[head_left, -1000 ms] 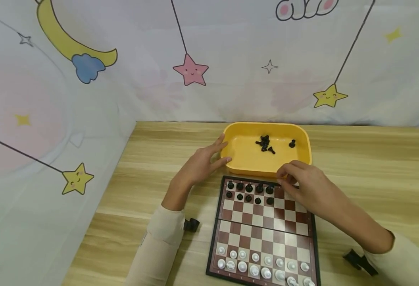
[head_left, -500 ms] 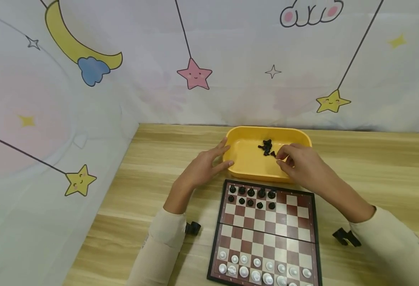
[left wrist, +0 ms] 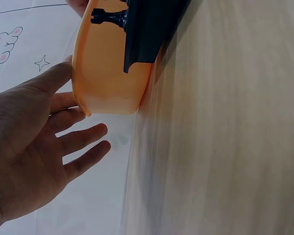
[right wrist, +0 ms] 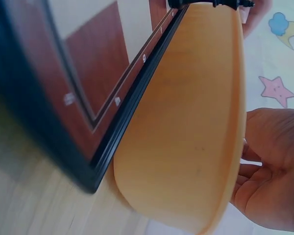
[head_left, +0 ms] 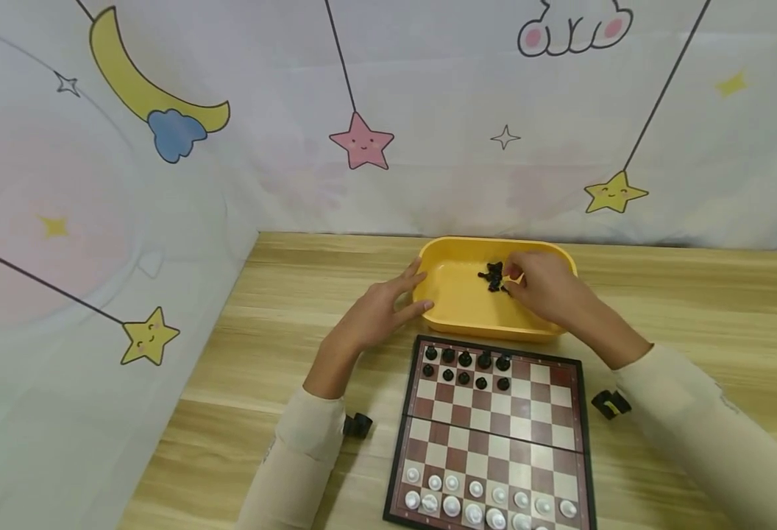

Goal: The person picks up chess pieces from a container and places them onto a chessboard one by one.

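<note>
My left hand (head_left: 378, 313) rests at the left end of a yellow tray (head_left: 455, 320), its thumb and fingers spread and touching the rim. Inside the tray, my right hand (head_left: 541, 283) reaches down with bent fingers, thumb and fingertips beside a small pile of black chess pieces (head_left: 492, 274). Whether a piece is pinched there cannot be made out. The chessboard (head_left: 488, 427) lies just in front of the tray. Black chess pieces (head_left: 464, 359) stand in two rows at its far left, white chess pieces (head_left: 473, 512) in two rows along the near side.
Pale wooden table (head_left: 263, 316) surrounds the board and tray. A printed cloth (head_left: 428, 184) with stars and a moon hangs close behind the tray. Black camera mounts (head_left: 358, 425) sit at both wrists.
My right hand has moved from the tray's front edge, inward and left to the black pile. The left hand stays at the rim. The head view has shifted slightly.
</note>
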Demonstrator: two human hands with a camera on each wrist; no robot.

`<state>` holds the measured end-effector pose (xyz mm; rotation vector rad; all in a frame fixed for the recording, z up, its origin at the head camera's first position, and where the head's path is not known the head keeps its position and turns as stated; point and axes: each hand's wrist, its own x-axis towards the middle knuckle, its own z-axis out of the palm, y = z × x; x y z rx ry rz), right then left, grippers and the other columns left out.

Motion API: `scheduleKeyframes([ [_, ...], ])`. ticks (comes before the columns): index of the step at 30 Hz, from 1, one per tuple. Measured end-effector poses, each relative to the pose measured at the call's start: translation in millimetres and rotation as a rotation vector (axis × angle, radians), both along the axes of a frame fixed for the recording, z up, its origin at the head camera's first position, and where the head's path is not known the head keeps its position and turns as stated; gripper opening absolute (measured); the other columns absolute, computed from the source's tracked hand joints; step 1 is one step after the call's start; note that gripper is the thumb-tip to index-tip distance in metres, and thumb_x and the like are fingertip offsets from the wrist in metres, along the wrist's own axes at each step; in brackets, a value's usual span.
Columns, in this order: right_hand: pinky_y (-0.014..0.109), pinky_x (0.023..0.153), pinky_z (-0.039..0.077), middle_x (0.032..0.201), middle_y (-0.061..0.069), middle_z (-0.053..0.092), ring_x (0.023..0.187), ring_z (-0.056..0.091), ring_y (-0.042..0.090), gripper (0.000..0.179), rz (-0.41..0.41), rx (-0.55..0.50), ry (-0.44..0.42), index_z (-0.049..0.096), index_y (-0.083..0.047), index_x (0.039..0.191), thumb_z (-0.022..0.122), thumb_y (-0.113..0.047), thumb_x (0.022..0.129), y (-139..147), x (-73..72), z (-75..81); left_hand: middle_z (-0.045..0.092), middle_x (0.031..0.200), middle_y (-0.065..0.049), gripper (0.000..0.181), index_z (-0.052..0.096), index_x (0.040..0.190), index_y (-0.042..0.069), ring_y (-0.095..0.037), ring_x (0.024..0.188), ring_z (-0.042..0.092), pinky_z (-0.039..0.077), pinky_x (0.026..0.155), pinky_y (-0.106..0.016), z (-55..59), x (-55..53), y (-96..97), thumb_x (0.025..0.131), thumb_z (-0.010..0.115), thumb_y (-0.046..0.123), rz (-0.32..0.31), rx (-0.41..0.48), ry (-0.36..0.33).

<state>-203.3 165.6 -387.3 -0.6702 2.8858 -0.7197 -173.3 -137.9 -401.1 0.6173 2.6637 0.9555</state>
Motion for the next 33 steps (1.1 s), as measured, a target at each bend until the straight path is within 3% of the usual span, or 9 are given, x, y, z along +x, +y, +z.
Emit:
scheduleKeyframes([
  [9,0.051,0.09,0.059,0.107,0.019,0.075,0.103,0.07,0.036,0.014,0.039,0.027,-0.035,0.074,0.003,0.108,0.075,0.0,0.094,-15,-8.8,-9.3,0.021,0.176,0.0,0.065,0.045,0.161,0.006,-0.028,0.158,0.037,0.035,0.127,-0.047,-2.0,0.0,-0.4,0.108,0.062,0.041,-0.011,0.003,0.006],
  [20,0.048,0.086,0.058,0.107,0.018,0.069,0.097,0.066,0.033,0.016,0.061,0.079,0.008,0.072,0.0,0.107,0.08,-0.005,0.093,-20,-12.1,-20.7,0.021,0.176,0.001,0.065,0.044,0.162,0.008,-0.029,0.156,0.04,0.037,0.126,-0.047,-0.3,1.4,-3.2,0.109,0.061,0.042,-0.005,-0.004,0.019],
  [33,0.049,0.086,0.056,0.107,0.022,0.067,0.097,0.063,0.035,0.017,0.016,0.018,-0.003,0.069,0.003,0.105,0.079,-0.006,0.094,-16,-19.9,-11.2,0.02,0.177,0.0,0.066,0.044,0.162,0.007,-0.029,0.157,0.038,0.036,0.126,-0.048,-1.4,0.6,-3.0,0.109,0.06,0.042,-0.01,0.003,0.015],
])
